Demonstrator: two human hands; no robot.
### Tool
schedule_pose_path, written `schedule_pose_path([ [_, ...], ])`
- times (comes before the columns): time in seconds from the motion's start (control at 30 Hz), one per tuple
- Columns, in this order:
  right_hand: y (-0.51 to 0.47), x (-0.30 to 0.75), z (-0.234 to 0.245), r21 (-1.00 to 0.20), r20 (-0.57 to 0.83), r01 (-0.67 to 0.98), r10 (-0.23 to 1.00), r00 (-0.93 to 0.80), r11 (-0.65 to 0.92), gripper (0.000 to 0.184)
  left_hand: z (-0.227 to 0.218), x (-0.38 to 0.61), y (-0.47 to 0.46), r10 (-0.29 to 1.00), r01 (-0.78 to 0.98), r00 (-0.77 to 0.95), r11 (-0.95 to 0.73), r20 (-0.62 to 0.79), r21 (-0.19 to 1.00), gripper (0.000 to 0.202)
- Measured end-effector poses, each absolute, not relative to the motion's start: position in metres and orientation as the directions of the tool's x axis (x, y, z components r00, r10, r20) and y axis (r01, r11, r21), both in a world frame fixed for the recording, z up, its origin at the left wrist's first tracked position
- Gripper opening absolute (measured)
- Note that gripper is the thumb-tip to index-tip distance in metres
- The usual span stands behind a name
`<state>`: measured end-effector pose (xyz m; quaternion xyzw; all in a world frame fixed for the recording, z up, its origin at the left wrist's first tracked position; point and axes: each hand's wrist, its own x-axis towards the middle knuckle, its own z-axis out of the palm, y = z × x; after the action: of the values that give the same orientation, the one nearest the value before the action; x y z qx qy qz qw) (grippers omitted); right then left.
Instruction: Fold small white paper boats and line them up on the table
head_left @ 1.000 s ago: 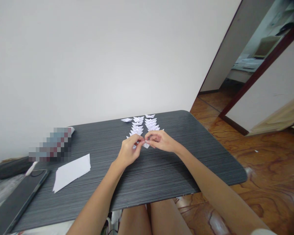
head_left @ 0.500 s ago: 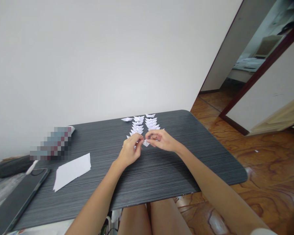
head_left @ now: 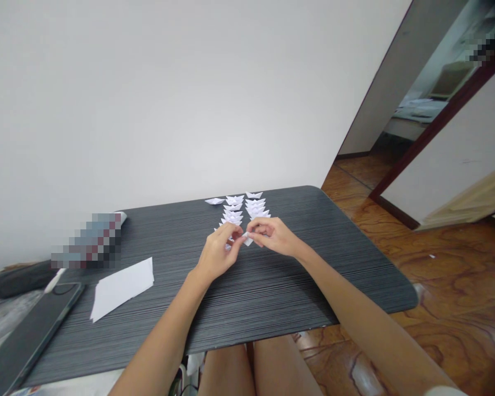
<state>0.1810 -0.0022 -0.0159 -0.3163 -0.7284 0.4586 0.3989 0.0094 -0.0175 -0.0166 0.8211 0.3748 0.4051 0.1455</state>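
Observation:
A small folded piece of white paper is pinched between my two hands above the dark table. My left hand grips its left side with thumb and fingers. From the right, my right hand pinches the same paper, its other fingers curled. Just beyond the hands stand two rows of white folded paper boats, a left row and a right row. The nearest boats are partly hidden behind my hands. One single paper boat sits apart at the far left of the rows.
A stack of flat white paper sheets lies on the left of the dark table. Farther left are a dark flat device and a blurred-out package. The wall borders the table's far edge.
My left thumb has shifted slightly right and up on the folded paper, closer to my right fingertips. The boats and sheets stay as they were.

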Motion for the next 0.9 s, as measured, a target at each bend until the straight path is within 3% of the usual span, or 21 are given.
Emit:
schedule_pose_path([
  [0.17,-0.0029,0.1788,-0.0163,-0.927,0.305,0.057,0.832,-0.463,0.371,0.014,-0.0214,0.0118,-0.0163,0.760,0.513,0.336,-0.643,0.557,0.569,0.016],
  [0.4,0.0019,0.1755,-0.0240,-0.910,0.361,0.068,0.864,-0.350,0.408,0.015,-0.0187,0.0143,-0.0165,0.865,0.408,0.262,-0.502,0.429,0.762,0.021],
  [0.9,0.0018,0.1727,-0.0181,-0.965,0.261,-0.125,0.909,-0.326,0.232,0.020,-0.0162,0.0131,-0.0175,0.911,0.300,0.224,-0.404,0.347,0.864,0.020],
])
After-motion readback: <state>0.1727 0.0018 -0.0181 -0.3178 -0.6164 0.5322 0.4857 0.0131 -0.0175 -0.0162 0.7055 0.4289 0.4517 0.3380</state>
